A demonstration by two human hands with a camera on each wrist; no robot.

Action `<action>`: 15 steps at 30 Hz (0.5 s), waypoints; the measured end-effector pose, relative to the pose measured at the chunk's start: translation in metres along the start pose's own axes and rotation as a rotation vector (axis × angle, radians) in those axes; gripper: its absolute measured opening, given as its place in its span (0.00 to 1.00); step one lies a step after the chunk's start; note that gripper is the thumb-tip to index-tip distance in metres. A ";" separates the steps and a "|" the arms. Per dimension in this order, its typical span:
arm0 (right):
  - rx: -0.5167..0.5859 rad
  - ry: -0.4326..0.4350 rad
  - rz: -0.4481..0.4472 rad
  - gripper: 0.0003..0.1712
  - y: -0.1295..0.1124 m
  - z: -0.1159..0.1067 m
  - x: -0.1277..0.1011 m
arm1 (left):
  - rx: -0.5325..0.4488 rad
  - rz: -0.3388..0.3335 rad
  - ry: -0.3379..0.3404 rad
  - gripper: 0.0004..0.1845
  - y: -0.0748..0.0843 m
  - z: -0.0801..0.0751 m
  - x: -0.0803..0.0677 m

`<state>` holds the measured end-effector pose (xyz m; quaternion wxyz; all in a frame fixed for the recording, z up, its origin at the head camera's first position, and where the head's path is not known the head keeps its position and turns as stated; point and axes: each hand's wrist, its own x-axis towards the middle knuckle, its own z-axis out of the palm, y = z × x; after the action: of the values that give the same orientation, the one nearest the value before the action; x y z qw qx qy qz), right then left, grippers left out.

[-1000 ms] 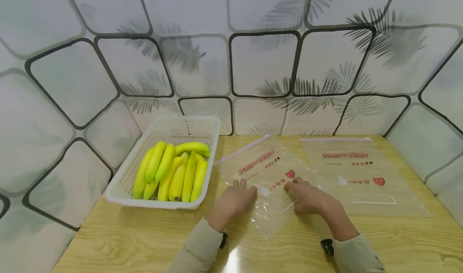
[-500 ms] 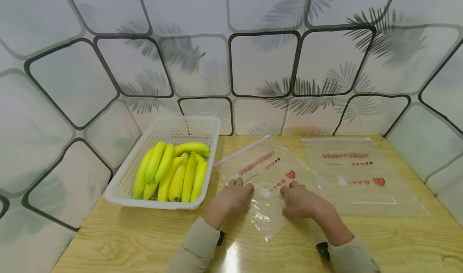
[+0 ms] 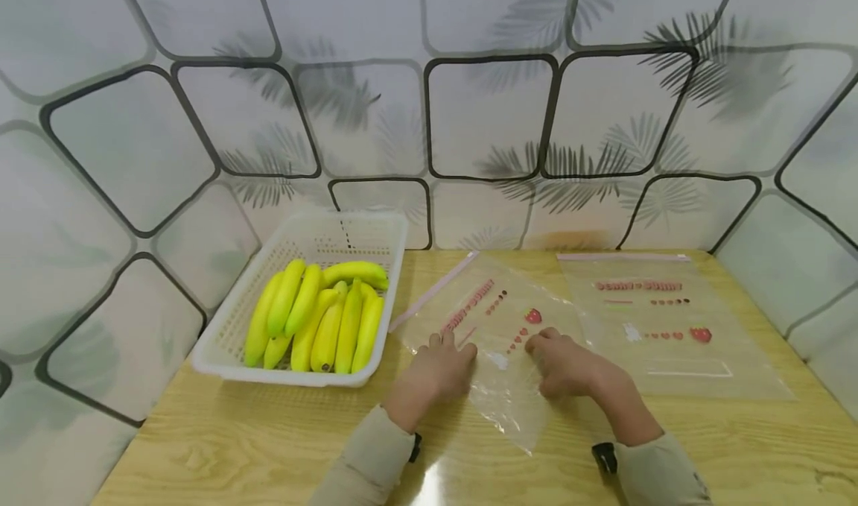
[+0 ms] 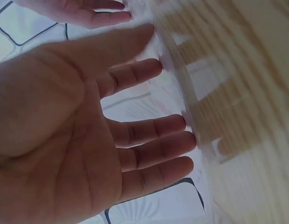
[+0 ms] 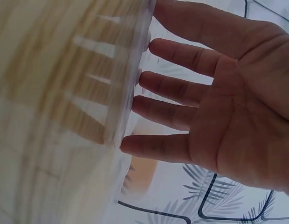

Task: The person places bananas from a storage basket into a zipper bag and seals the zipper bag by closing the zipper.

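A clear zip bag [image 3: 499, 308] with red print lies askew on the wooden table [image 3: 234, 446]. My left hand [image 3: 439, 368] rests on its left part and my right hand [image 3: 566, 364] on its right part, fingertips touching the plastic. In the left wrist view the left hand [image 4: 135, 135] is spread flat, its straight fingers against the blurred bag [image 4: 191, 116]. The right wrist view shows the right hand [image 5: 196, 102] flat as well, fingertips on the bag's edge [image 5: 130, 93]. Neither hand grips anything.
A white plastic basket [image 3: 221, 327] with several yellow bananas [image 3: 315, 316] stands to the left of the bag. A second clear zip bag [image 3: 660, 327] lies flat on the right. Patterned walls close in the table at the back and sides.
The bag under my hands has turned: its zip end swung left and its near corner slid right. Both hands shifted slightly with it.
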<state>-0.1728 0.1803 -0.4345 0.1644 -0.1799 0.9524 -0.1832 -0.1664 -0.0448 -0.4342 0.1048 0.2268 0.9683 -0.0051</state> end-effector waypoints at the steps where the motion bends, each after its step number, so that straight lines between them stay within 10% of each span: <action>1: 0.001 0.003 0.000 0.34 0.001 0.000 0.000 | 0.000 0.000 0.004 0.12 0.000 0.001 0.000; 15: 0.010 -0.020 -0.006 0.36 -0.003 0.003 0.000 | -0.120 -0.024 -0.043 0.18 -0.002 0.005 0.004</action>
<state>-0.1709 0.1766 -0.4355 0.1741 -0.1837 0.9492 -0.1867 -0.1698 -0.0450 -0.4397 0.1390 0.2085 0.9670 0.0466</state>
